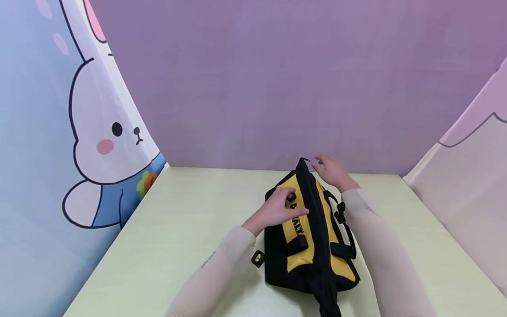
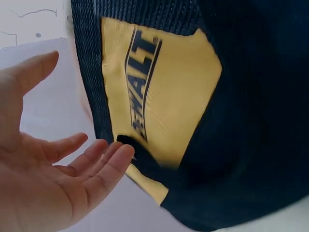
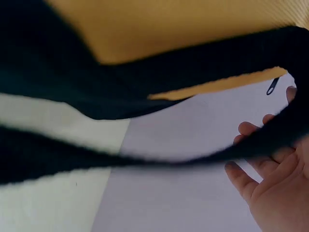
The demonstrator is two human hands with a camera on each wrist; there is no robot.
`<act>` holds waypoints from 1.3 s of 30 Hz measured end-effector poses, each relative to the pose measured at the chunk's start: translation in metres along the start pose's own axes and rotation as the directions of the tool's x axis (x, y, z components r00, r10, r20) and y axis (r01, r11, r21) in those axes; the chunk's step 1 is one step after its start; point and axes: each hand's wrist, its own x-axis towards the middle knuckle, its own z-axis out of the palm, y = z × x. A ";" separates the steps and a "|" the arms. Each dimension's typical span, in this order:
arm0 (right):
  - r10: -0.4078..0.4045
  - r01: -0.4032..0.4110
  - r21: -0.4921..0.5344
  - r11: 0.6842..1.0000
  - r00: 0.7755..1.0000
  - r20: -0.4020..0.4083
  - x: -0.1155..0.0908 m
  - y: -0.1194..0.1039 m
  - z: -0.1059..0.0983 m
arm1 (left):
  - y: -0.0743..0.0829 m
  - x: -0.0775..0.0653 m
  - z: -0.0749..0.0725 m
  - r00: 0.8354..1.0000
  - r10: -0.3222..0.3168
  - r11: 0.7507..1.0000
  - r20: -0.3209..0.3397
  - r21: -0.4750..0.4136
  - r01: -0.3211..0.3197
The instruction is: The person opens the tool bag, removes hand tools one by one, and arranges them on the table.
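Observation:
A yellow and black tool bag [image 1: 299, 180] with dark lettering stands on the table. Its black zip strip [image 1: 317, 229] runs along the top, and the zip's pull tab [image 3: 273, 86] hangs at the far end. My left hand [image 1: 277, 208] is at the bag's left side, thumb and fingers apart. In the left wrist view its fingertips overlap the bag's edge near a black loop [image 2: 137, 152]; contact cannot be told. My right hand [image 1: 332, 171] hovers beside the far end near the pull tab, fingers loosely bent, holding nothing. A black strap [image 3: 193, 162] crosses before it in the right wrist view.
The pale green table [image 1: 190, 207] meets a purple backdrop [image 1: 277, 88] behind the bag. A cloth printed with a rabbit [image 1: 107, 97] hangs at the left, a pale panel [image 1: 475, 176] at the right. A black buckle [image 1: 258, 258] sticks out from the bag's left side.

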 end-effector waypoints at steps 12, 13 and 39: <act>0.118 -0.130 0.188 0.974 0.990 0.074 0.020 -0.008 -0.002 | 0.006 0.005 0.018 0.998 -0.052 0.997 -0.038 -0.058 0.049; 0.124 -0.138 0.199 0.970 0.989 0.080 0.020 -0.009 -0.003 | 0.005 0.006 0.019 0.997 -0.062 0.997 -0.039 -0.052 0.060; 0.320 -0.228 0.757 0.612 0.947 0.027 0.032 -0.014 -0.003 | -0.003 0.011 0.025 0.991 -0.118 0.908 0.062 -0.397 0.133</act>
